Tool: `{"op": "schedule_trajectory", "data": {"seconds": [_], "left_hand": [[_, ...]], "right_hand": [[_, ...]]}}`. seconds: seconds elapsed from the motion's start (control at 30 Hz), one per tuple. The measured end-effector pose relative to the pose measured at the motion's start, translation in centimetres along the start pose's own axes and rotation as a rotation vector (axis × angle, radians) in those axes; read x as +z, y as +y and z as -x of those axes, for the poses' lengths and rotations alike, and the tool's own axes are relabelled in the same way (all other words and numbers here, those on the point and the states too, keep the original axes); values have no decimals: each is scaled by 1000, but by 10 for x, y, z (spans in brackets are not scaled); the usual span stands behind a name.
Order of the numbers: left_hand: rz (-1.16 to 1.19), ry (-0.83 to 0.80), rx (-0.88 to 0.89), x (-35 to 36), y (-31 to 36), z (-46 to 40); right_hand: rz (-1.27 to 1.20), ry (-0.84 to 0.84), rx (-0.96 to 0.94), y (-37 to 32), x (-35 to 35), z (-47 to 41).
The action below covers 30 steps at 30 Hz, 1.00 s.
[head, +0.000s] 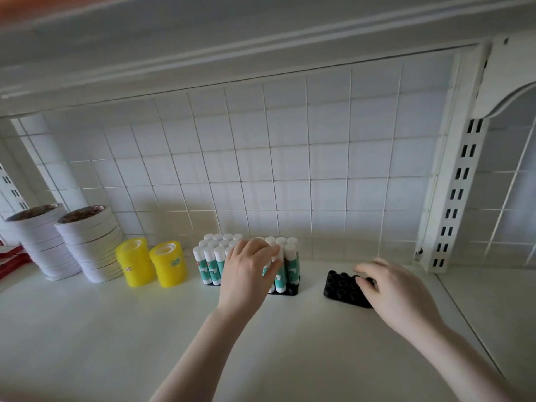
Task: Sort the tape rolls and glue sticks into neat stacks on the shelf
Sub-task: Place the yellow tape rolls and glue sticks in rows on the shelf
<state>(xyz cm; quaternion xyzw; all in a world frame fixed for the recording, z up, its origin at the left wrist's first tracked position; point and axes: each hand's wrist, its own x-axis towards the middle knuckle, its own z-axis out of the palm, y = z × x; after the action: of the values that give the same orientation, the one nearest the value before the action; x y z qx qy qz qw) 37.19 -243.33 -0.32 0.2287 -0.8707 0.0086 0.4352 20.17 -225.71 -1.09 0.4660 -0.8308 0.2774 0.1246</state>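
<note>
Two bare arms in shot, nothing worn on either.
The left hand (249, 271) and right hand (396, 294) both show bare, no rings, no gloves visible; both forearms run uncovered from wrist down to the bottom edge of the frame, no sleeve, cuff, watch or band showing. Fingernails too blurred to make out.

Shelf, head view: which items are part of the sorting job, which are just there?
Job:
white tape stacks
yellow tape stacks
glue sticks, under the left hand
empty black holder tray, under the right hand

Just there:
red items at far left
wire grid back panel
slotted upright
</note>
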Motion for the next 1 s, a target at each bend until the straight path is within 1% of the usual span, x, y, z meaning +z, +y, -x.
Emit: {"op": "schedule_trajectory", "data": {"seconds": [0.13, 0.23, 0.33, 0.43, 0.57, 0.63, 0.77, 0.87, 0.93, 1.0], "left_hand": [[-51, 52, 40, 3, 1, 4], [-65, 55, 48, 3, 1, 5], [-87, 14, 49, -1, 3, 5], [-116, -30, 41, -8, 7, 3], [-159, -97, -2, -13, 16, 2], [-156, -116, -38, -16, 26, 4], [-153, -78, -104, -29, 55, 8], [-137, -73, -127, -38, 79, 18], [-115, -87, -133, -43, 97, 27], [-87, -96, -143, -45, 114, 39]], "right_hand": [[8, -12, 17, 2, -1, -1], [17, -12, 12, 1, -2, -1], [54, -24, 26, 0, -5, -1], [140, -59, 39, 6, -12, -1], [208, -54, 59, 20, -30, -2], [218, -30, 78, 24, -39, -2], [256, -1, 59, 37, -57, 15], [273, 41, 76, 50, -71, 46], [251, 120, 94, 64, -76, 72], [233, 159, 138, 76, -83, 99]]}}
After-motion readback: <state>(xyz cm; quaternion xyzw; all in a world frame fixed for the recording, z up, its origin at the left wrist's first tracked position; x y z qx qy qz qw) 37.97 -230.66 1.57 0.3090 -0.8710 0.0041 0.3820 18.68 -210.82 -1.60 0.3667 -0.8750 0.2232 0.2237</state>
